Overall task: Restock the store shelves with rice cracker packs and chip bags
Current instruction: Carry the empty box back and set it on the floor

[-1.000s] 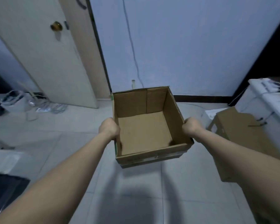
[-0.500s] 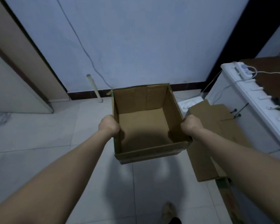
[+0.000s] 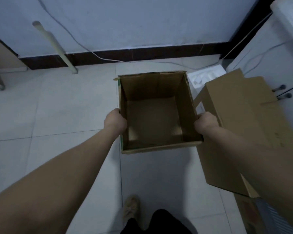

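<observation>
Both hands, left hand (image 3: pixel 115 120) and right hand (image 3: pixel 205 121), grip the empty cardboard box (image 3: pixel 155 115) walls above the tiled floor (image 3: pixel 57 107); no packs visible, restocking state unclear.

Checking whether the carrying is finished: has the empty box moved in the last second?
Yes. The empty box has shifted right, toward the bigger cardboard box: the strip of floor seen between them earlier is gone.

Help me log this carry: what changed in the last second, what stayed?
The person turned right and looked down with the open cardboard box: the baseboard drew nearer, the second carton now lies just right of it, and a shoe appears below. Unchanged: left hand and right hand grip its side walls; it is empty.
</observation>
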